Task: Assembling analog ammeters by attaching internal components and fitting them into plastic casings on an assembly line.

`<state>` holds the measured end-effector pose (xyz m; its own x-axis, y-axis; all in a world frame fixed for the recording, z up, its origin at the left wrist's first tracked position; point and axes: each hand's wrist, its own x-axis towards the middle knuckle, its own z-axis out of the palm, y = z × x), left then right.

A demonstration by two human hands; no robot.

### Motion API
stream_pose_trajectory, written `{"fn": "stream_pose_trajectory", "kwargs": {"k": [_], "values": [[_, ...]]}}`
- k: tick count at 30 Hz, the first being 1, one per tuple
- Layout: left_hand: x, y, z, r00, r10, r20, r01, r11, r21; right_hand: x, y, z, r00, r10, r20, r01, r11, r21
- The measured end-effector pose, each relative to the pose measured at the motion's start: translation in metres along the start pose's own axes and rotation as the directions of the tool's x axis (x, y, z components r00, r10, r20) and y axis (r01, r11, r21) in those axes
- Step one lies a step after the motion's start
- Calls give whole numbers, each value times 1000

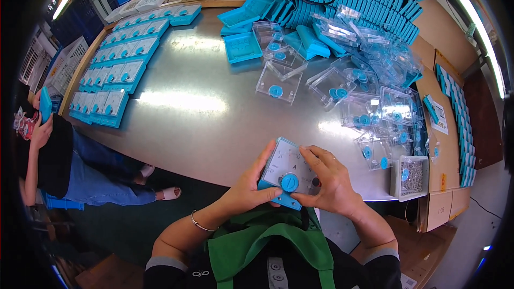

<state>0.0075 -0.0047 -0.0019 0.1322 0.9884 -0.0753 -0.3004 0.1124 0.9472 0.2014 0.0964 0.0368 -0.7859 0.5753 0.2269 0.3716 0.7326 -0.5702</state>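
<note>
Forearms (pixel 369 222) angle inward from the lower edge. At lower centre, the left hand (pixel 250 186) and right hand (pixel 333 184) hold a tilted blue-cased meter (pixel 284 165) between them, each grip wrapped on an edge, dial upward. At lower right, a white bin (pixel 397 182) contains small grey pieces (pixel 413 183); at upper centre, open blue cases (pixel 243 48) lie on the surface (pixel 187 144).

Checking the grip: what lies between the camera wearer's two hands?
The head view shows a blue-cased panel meter, held by the left hand and right hand.
</note>
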Motion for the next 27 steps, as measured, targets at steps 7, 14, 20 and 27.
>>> {"fn": "stream_pose_trajectory", "kwargs": {"k": [7,14,20,27], "values": [[-1,0,-2,1000,-11,-8,11,1000,0,3,4,0,999,-46,-4,46,996,76],[-1,6,-8,995,-74,-61,69,995,-73,7,-4,12,977,-144,-158,135,989,-66],[-1,0,-16,972,-232,-30,228,967,-113,9,0,17,960,-215,-179,199,974,-103],[-2,0,-3,989,-90,-118,95,995,38,15,-10,10,998,-44,-41,37,986,-164]]}}
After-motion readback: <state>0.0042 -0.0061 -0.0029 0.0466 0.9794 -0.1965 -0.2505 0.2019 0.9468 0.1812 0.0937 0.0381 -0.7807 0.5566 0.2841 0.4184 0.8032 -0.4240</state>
